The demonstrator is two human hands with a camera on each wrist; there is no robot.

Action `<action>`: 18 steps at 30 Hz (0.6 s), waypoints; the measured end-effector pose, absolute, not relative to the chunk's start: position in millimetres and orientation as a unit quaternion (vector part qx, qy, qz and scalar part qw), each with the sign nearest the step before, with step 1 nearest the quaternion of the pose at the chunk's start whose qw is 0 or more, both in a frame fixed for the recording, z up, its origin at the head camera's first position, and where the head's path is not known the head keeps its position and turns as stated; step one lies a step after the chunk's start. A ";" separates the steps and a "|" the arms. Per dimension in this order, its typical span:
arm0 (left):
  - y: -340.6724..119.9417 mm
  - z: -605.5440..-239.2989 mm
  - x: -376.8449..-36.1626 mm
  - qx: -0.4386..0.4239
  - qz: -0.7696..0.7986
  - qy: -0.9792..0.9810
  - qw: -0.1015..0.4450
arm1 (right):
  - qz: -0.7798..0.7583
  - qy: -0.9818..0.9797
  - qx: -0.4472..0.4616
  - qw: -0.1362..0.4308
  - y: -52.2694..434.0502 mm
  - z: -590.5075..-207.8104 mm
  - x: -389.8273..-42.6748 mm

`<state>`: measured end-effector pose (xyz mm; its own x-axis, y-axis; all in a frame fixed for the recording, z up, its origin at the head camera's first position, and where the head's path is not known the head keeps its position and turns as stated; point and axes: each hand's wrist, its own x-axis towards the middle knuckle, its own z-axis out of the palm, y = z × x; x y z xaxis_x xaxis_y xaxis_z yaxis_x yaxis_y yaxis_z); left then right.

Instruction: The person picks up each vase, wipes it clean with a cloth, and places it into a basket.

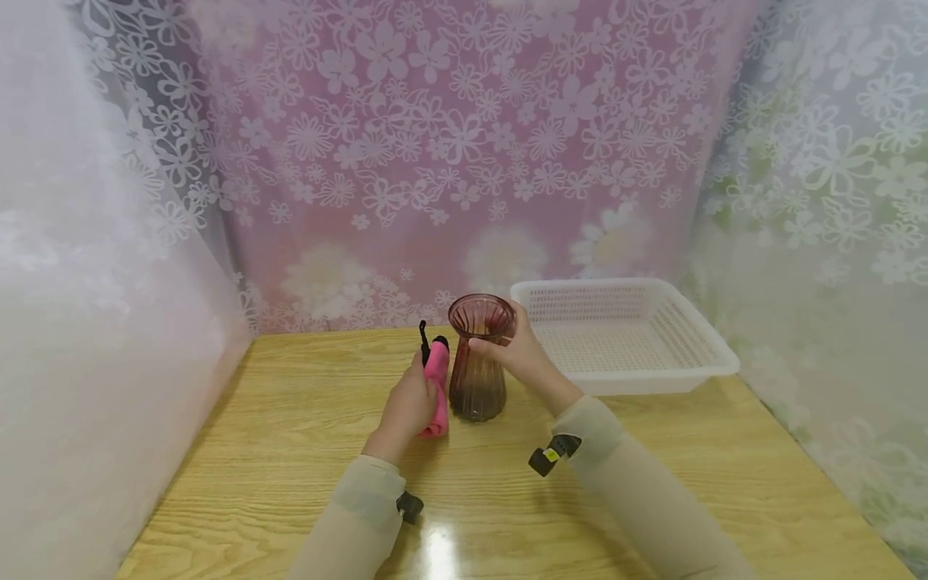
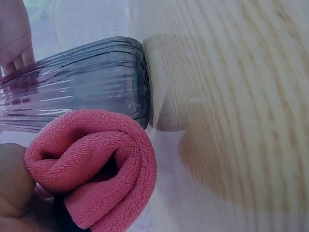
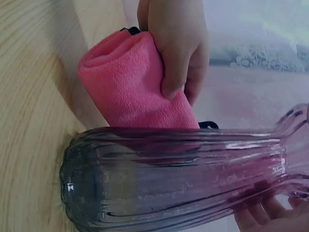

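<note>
A ribbed glass vase (image 1: 477,379), purple-pink at its flared rim and smoky grey toward the base, stands upright on the wood table. My right hand (image 1: 528,354) grips it around the neck, thumb in front; its fingers show through the glass in the right wrist view. Just left of the vase, my left hand (image 1: 409,403) holds a rolled pink towel (image 3: 130,82) with a plush surface. Black parts, one of them a thin piece with a bent tip (image 1: 424,329), stick out above the towel; most of them are hidden by the hand and cloth.
A white perforated plastic basket (image 1: 652,385) sits at the back right, behind my right hand. Floral curtains (image 1: 464,161) hang at the back and both sides of the wood-grain table (image 1: 275,483). A small black camera (image 1: 554,455) is strapped to each wrist.
</note>
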<state>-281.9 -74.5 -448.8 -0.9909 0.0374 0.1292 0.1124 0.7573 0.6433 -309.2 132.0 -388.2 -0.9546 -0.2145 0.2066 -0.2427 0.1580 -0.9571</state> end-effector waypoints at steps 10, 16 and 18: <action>-76.5 -447.5 -280.0 -0.050 -0.333 -0.939 0.064 | 0.644 -0.738 0.200 -0.035 144.4 -387.0 -321.2; -77.2 -446.6 -280.2 -0.047 -0.336 -0.938 0.063 | 0.622 -0.763 0.176 -0.003 138.5 -381.4 -308.4; -77.4 -446.6 -280.6 -0.045 -0.341 -0.937 0.063 | 0.607 -0.779 0.152 0.032 131.7 -380.7 -302.3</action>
